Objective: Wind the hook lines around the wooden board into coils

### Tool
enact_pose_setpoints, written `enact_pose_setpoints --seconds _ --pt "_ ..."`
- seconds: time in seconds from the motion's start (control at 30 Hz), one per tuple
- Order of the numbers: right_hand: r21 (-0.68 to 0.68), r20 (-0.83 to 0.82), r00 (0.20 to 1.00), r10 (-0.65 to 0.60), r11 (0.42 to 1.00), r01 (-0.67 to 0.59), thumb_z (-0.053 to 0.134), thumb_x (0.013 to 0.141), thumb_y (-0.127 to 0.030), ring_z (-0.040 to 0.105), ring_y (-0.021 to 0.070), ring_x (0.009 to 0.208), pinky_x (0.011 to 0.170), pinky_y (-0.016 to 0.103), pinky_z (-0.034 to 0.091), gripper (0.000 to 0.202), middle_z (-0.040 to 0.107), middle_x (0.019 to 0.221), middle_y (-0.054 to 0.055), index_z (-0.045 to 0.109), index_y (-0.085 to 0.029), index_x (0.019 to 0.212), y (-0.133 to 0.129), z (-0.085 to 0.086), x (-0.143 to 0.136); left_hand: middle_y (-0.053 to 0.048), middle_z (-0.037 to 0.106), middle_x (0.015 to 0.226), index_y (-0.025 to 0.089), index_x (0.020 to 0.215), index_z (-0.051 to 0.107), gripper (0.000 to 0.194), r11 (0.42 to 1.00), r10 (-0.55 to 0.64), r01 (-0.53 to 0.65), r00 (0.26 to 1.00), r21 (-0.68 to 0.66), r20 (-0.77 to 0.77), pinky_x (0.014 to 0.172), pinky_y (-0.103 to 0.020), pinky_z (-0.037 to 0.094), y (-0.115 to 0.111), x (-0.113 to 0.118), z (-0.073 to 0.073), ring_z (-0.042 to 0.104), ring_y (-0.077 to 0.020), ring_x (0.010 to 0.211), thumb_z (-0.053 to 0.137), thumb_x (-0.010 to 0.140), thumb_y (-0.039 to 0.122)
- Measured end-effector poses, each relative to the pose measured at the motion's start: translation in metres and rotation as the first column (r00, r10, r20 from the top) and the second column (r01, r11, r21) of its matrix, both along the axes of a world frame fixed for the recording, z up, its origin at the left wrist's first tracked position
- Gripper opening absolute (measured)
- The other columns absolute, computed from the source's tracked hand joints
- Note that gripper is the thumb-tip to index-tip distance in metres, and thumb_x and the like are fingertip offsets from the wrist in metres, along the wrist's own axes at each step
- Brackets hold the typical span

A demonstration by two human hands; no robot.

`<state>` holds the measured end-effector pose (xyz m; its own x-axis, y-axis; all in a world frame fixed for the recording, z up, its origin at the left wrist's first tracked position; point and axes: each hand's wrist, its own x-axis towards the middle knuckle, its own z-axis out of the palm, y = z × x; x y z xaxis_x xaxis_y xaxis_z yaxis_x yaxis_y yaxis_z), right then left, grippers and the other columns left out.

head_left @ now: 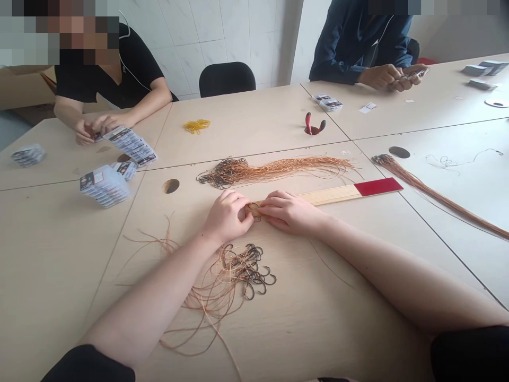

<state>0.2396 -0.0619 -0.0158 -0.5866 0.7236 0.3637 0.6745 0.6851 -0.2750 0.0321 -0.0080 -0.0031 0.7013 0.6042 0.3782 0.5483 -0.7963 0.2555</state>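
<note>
A long flat wooden strip [328,197] with a red end lies on the table. My left hand [228,216] is closed at its near end, with thumb and fingers pinching around a dark fish hook [253,206]. Beside it my right hand [292,213] closes over the strip, fingertips close to the hook; what lies under them is partly hidden. Below my hands is a loose pile of fish hooks [258,270] with tangled brown lines [199,297], partly behind my left forearm. Beyond the strip lies a bundle of hooked brown lines [278,171].
Another bundle of hooked lines [437,193] lies right. Red-handled pliers [315,124] stand in a table hole. Yellow bands [196,126] and stacked packets [104,185] are farther off. Two people sit opposite, a black-sleeved one [139,69] and a blue-sleeved one [338,48], both handling small items.
</note>
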Motion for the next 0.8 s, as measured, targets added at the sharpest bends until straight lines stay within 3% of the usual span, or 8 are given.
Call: enact_pose_setpoints --seconds 0.37,0.53,0.8 --pt "-0.05 0.054 0.998 -0.022 0.998 0.024 0.044 0.089 -0.029 0.039 0.0261 0.113 0.09 0.044 0.04 0.037 0.053 0.124 0.008 0.049 -0.02 0.125 -0.0019 0.0032 -0.0023 -0.005 0.06 0.081 0.017 0.075 0.061 0.008 0.987 0.156 -0.156 0.988 0.037 -0.008 0.084 -0.037 0.043 0.0008 -0.0011 -0.0009 0.05 -0.0229 0.089 0.054 0.071 0.021" --pt "-0.052 0.07 0.996 -0.048 0.997 0.052 0.042 0.09 -0.034 0.037 0.0275 0.114 0.091 0.047 0.038 0.039 0.048 0.129 0.008 0.048 -0.023 0.127 -0.0032 0.0012 -0.0027 -0.006 0.06 0.083 0.017 0.078 0.06 0.011 0.988 0.152 -0.151 0.988 0.029 -0.014 0.083 -0.037 0.043 0.0003 -0.0018 -0.0006 0.05 -0.0234 0.089 0.055 0.068 0.019" --pt "-0.049 0.015 0.999 -0.042 0.998 0.043 0.046 0.087 -0.029 0.04 0.0254 0.11 0.091 0.044 0.039 0.036 0.053 0.121 0.009 0.052 -0.021 0.122 -0.0015 0.0001 -0.0018 -0.006 0.06 0.083 0.018 0.078 0.059 0.013 0.99 0.14 -0.14 0.99 0.004 -0.021 0.083 -0.038 0.044 -0.0008 -0.0021 0.0012 0.05 -0.0239 0.09 0.056 0.066 0.017"
